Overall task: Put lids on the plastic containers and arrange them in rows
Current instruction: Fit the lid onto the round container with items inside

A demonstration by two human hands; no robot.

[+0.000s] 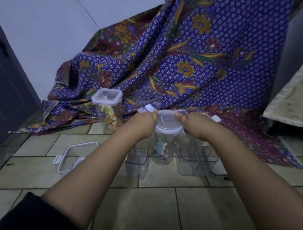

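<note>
Plastic containers stand on the tiled floor (pixel 158 205) before a draped batik cloth (pixel 205 55). At nine o'clock lie loose square lids (pixel 76 154). At eleven o'clock stands a lidded container (pixel 107 104) with coloured bits inside. The left hand (pixel 143 123) and right hand (pixel 194 126) grip opposite edges of a round lid (pixel 168 123) — fingers curled over its rim — atop the round container (pixel 162 149) at centre. Empty square containers (pixel 196 157) stand at three o'clock.
</note>
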